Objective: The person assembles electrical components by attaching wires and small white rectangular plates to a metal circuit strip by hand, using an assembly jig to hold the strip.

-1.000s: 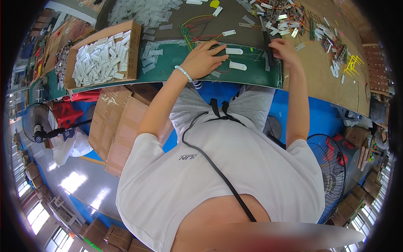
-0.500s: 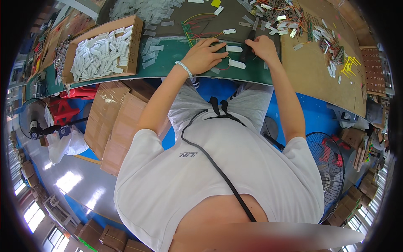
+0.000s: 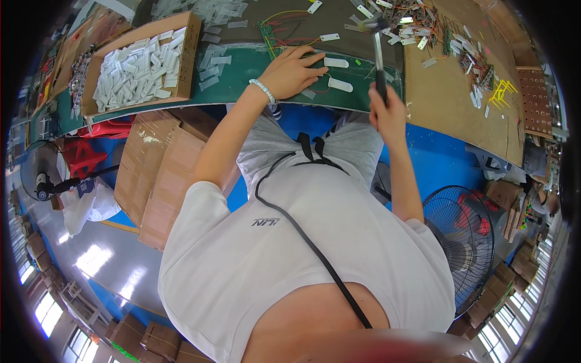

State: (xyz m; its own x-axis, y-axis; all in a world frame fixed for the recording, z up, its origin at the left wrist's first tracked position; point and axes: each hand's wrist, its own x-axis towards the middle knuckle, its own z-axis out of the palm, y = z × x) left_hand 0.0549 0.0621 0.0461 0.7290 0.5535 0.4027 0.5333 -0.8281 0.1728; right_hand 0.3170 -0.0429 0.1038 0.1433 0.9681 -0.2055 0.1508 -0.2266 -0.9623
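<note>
My right hand (image 3: 389,115) is wrapped round the dark handle of a small hammer (image 3: 379,54), held up over the front of the bench with its head pointing away from me. My left hand (image 3: 288,77) lies flat on the green mat (image 3: 239,81), fingers spread. Just beyond its fingertips are two white rounded tabs (image 3: 336,62), the nearer one (image 3: 340,85) with a thin red wire. A green circuit board (image 3: 267,37) with red and yellow wires sits above that hand, and one wire leads to a white tag (image 3: 330,37).
To the left, a cardboard tray (image 3: 192,54) holds many white plastic pieces. Clear strips (image 3: 209,7) are scattered at the back. Wired boards and tags (image 3: 417,24) pile up at the back right, near yellow parts (image 3: 502,94). A black fan (image 3: 463,242) stands beside me on the right.
My right hand has drawn back toward me, and the hammer, previously lying low beside the tabs, is now raised. My left hand stays in nearly the same place. The whole view has shifted slightly.
</note>
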